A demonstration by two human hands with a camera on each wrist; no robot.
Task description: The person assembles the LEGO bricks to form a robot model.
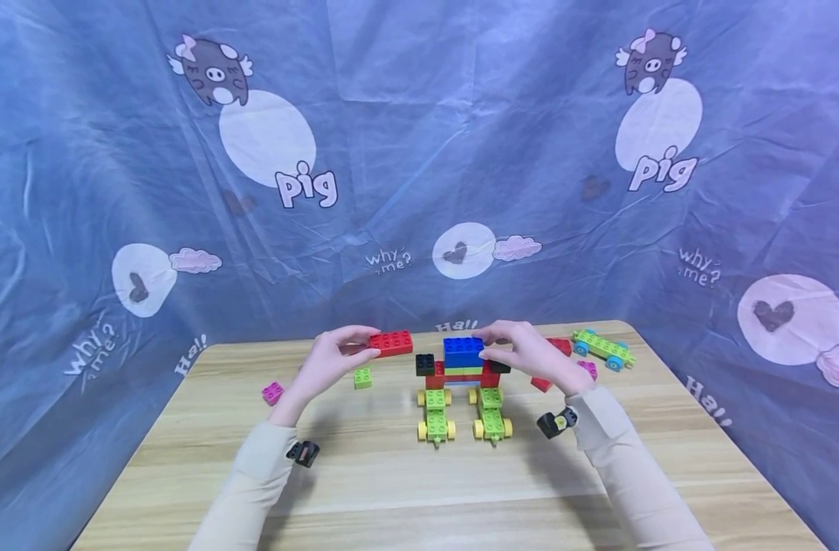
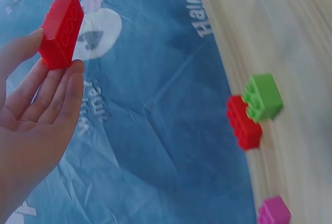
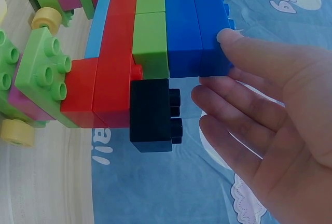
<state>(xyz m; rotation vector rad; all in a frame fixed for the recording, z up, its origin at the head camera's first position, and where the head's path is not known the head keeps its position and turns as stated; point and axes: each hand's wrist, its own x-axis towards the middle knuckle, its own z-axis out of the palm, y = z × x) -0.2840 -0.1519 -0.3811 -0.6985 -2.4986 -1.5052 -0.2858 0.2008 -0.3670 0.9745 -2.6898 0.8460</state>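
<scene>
My left hand (image 1: 326, 366) pinches a red brick (image 1: 392, 343) by its end, raised above the table. In the left wrist view the thumb lies on one side of this red brick (image 2: 62, 29) and the fingers on the other. To its right stands a model on two green wheeled bases (image 1: 436, 421) with yellow wheels. Red, light green and black bricks (image 1: 425, 363) make up its body, with two stacked blue bricks (image 3: 192, 32) on top. My right hand (image 1: 530, 353) grips the uppermost blue brick (image 1: 464, 347) at its right end, thumb and fingers on opposite sides.
Left on the table are a pink brick (image 1: 272, 393) and a light green brick (image 1: 362, 378); a red brick (image 2: 244, 123) lies beside the green one. At right sit red bricks (image 1: 559, 347), a pink brick (image 1: 587, 370) and a green base with blue wheels (image 1: 605, 350).
</scene>
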